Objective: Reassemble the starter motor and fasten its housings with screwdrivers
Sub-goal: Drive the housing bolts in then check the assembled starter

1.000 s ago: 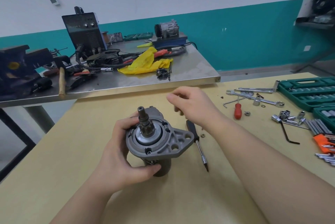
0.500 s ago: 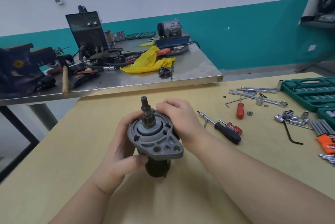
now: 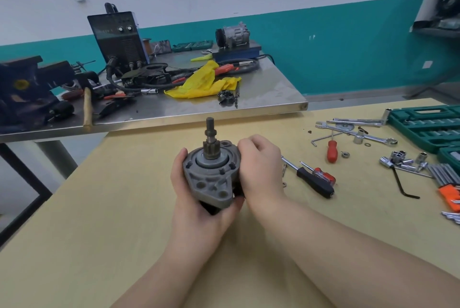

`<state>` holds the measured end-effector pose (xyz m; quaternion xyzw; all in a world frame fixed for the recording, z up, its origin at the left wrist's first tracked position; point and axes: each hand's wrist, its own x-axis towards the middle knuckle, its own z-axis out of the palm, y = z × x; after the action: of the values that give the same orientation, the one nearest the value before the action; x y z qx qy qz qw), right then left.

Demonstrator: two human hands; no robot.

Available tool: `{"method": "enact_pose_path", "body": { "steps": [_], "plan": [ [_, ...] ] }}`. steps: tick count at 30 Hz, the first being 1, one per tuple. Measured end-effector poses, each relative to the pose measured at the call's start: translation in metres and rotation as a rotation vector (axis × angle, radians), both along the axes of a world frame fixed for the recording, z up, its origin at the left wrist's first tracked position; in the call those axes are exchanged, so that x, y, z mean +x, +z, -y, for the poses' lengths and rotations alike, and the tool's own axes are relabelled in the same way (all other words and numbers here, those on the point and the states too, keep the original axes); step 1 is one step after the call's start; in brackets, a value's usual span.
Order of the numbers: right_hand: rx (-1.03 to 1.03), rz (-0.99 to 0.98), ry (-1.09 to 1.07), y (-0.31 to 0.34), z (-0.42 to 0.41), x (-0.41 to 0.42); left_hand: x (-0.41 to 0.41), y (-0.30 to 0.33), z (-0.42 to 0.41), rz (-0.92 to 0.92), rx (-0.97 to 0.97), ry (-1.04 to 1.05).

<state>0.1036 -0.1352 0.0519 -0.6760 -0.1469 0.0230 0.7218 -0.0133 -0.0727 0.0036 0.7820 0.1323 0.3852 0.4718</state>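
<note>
While both the left hand (image 3: pixel 196 198) and right hand (image 3: pixel 258 165) clasp the starter motor (image 3: pixel 211 175), it looks heavy and rigid; gripping the body suits best.

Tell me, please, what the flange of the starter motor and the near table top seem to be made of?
Starter motor flange: probably cast metal, perhaps aluminium, judging by its dull grey, slightly rough surface with moulded ribs and holes. Table: probably wood board or laminate, judging by its pale yellow, smooth matte face; no grain is clear.
</note>
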Motion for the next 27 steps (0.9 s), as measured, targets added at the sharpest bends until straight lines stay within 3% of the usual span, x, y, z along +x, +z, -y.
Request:
{"method": "enact_pose_path", "body": {
  "steps": [3, 6, 10, 12, 14, 17, 20, 27],
  "plan": [
    [-0.019, 0.123, -0.012, 0.002, 0.000, -0.006, 0.001, 0.007, -0.001, 0.036, 0.015, 0.067],
    [-0.091, 0.213, 0.055, 0.006, 0.003, -0.006, -0.004, 0.011, -0.009, -0.083, 0.203, 0.073],
    [-0.295, 0.331, 0.228, 0.029, 0.015, 0.023, -0.008, 0.007, -0.024, 0.027, 0.051, -0.043],
    [-0.524, 0.377, 0.136, 0.038, 0.025, 0.051, -0.008, 0.000, -0.031, 0.064, -0.050, -0.111],
    [-0.953, 0.457, 0.001, 0.035, 0.037, 0.079, -0.008, -0.005, -0.036, 0.097, -0.166, -0.179],
    [-1.349, 0.405, 0.006, 0.020, 0.050, 0.104, -0.007, -0.013, -0.042, 0.111, -0.266, -0.260],
    [-1.459, 0.383, 0.052, 0.003, 0.053, 0.114, -0.008, -0.013, -0.046, 0.138, -0.388, -0.338],
    [-1.549, 0.506, 0.072, -0.011, 0.045, 0.109, -0.012, -0.008, -0.048, 0.188, -0.433, -0.391]
  ]
}}
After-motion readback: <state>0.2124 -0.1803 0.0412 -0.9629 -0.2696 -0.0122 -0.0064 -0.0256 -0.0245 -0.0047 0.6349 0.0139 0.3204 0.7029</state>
